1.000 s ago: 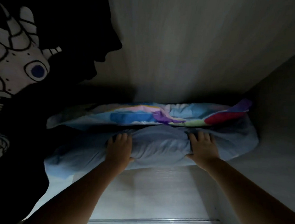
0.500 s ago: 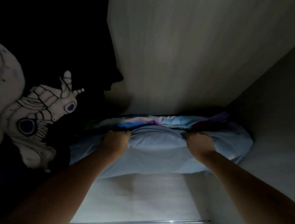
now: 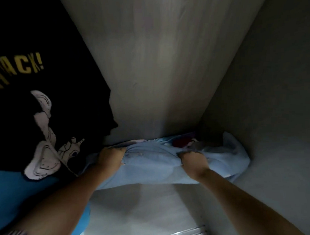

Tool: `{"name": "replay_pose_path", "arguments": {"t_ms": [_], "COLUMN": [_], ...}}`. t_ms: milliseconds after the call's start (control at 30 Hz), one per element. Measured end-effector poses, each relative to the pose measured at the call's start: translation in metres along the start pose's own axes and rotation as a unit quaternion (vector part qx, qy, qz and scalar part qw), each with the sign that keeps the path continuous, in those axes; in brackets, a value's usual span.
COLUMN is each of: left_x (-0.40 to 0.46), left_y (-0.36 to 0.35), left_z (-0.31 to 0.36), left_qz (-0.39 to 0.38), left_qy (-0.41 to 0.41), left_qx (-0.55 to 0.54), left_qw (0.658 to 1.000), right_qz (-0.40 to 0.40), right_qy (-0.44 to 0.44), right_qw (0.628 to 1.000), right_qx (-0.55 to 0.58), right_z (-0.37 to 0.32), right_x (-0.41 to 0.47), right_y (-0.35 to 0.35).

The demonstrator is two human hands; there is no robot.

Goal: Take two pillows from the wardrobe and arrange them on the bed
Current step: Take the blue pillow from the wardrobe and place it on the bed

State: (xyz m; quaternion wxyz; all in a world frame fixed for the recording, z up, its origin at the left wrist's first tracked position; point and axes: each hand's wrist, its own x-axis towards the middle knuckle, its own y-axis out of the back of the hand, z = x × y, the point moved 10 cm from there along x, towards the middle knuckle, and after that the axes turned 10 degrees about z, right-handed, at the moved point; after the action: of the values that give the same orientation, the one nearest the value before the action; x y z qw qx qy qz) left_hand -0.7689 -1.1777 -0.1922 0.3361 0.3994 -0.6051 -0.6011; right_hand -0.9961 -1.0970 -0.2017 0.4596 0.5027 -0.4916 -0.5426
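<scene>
Grey wood-grain panels of the wardrobe [image 3: 152, 72] close in on all sides – a back wall ahead of the hands, a side wall just right of the right hand, a floor panel beneath the forearms. Both arms reach forward into the dim corner. The left hand [image 3: 110, 157] is curled tight, fingers bunched into the fabric of a pale blue pillow [image 3: 153, 168], gripping its upper edge. The right hand [image 3: 193, 160] is clenched likewise on the same edge, well apart from the left, with the pillow's middle sagging between them. Beyond the knuckles lies a second pillow [image 3: 178, 142] with a colourful print – only a thin strip of it shows, pressed against the back wall. Left of the left hand hangs a black T-shirt [image 3: 44, 112] with a white cartoon print and yellow lettering; below it, a blue garment [image 3: 8, 196] touches the left forearm.
</scene>
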Motion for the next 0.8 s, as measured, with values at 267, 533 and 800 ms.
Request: {"name": "replay_pose_path", "arguments": {"t_ms": [267, 533, 800], "left_x": [-0.031, -0.109, -0.227], "left_y": [0.035, 0.071, 0.097], "left_z": [0.019, 0.149, 0.333], "left_qz": [-0.017, -0.037, 0.035], "left_qy": [-0.16, -0.337, -0.519], "left_qx": [0.018, -0.009, 0.072], "left_qw": [0.987, 0.941, 0.851], "right_qz": [-0.067, -0.048, -0.061], "right_qy": [-0.134, -0.322, -0.465], "right_qw": [0.988, 0.945, 0.883], "right_qx": [0.035, 0.022, 0.002], "right_z": [-0.026, 0.013, 0.074], "right_x": [-0.112, -0.294, -0.505], "right_y": [0.035, 0.065, 0.066]}}
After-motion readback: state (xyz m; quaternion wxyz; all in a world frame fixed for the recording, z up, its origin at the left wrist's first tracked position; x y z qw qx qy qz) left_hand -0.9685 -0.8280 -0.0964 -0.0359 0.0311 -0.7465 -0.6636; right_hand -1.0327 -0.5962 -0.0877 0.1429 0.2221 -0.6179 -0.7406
